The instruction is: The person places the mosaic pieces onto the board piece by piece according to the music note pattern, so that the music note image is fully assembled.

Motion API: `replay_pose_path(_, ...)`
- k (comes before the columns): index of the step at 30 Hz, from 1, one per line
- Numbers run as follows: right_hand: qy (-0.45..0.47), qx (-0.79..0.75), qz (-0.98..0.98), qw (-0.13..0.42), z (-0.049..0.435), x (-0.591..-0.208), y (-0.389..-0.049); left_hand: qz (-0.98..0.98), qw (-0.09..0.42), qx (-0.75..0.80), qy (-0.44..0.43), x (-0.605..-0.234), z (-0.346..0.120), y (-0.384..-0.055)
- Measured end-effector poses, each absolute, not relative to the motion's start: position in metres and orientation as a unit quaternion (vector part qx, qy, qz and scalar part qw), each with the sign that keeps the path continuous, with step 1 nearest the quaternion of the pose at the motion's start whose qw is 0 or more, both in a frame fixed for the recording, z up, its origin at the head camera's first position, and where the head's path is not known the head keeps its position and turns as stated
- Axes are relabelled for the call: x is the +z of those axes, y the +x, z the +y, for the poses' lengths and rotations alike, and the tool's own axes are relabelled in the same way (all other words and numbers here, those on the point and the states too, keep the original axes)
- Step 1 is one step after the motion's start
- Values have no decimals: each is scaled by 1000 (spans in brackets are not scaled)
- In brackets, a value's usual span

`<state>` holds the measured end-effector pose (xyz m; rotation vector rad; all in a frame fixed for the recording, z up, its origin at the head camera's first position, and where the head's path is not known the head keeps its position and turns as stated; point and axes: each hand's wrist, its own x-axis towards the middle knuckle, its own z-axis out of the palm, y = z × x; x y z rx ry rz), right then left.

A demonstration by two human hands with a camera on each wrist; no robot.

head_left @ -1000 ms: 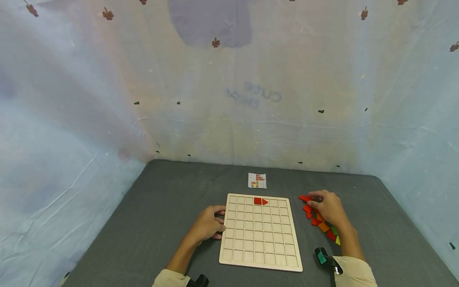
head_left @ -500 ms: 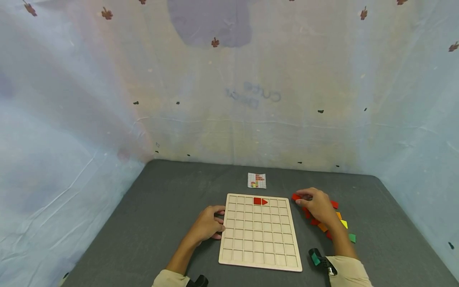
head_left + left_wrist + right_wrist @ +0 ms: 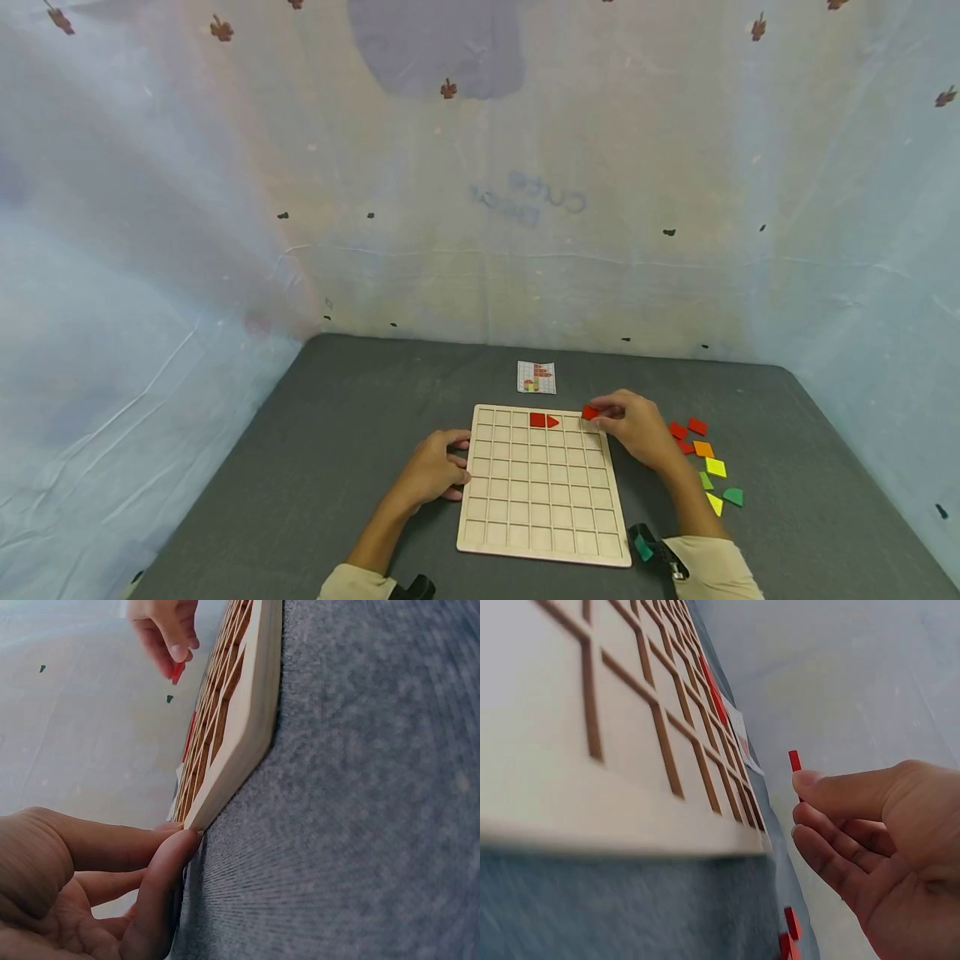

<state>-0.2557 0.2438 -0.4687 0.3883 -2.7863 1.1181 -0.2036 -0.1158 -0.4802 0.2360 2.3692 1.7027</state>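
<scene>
My right hand (image 3: 633, 427) pinches a red tile (image 3: 590, 412) between thumb and fingers. It hangs over the far right corner of the wooden grid board (image 3: 543, 487); the right wrist view shows the red tile (image 3: 795, 761) raised off the board. At the board's left side, my left hand (image 3: 433, 467) holds the edge, and its thumb and finger (image 3: 161, 851) meet on the rim in the left wrist view. Set in the board's far row are a red square tile (image 3: 537, 420) and, just right of it, a red pointed tile (image 3: 552, 422).
A small printed card (image 3: 536, 377) with a coloured grid pattern lies beyond the board. Right of the board are loose red tiles (image 3: 697, 427), an orange tile (image 3: 703, 449), a yellow tile (image 3: 716, 467) and a green tile (image 3: 733, 497). Everything rests on a grey tabletop (image 3: 375, 400).
My right hand has moved left from the loose tiles to above the board's far right corner, carrying the red tile. More of the pile shows. The left hand stays put.
</scene>
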Motion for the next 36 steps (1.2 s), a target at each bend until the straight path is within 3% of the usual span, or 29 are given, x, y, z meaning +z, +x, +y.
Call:
replay_pose_path(15, 168, 409, -897, 9, 209, -471, -252, 803, 114, 579, 80, -479, -116, -203)
replay_pose_path(36, 186, 377, -907, 6, 177, -472, -246, 804, 112, 579, 81, -479, -116, -204)
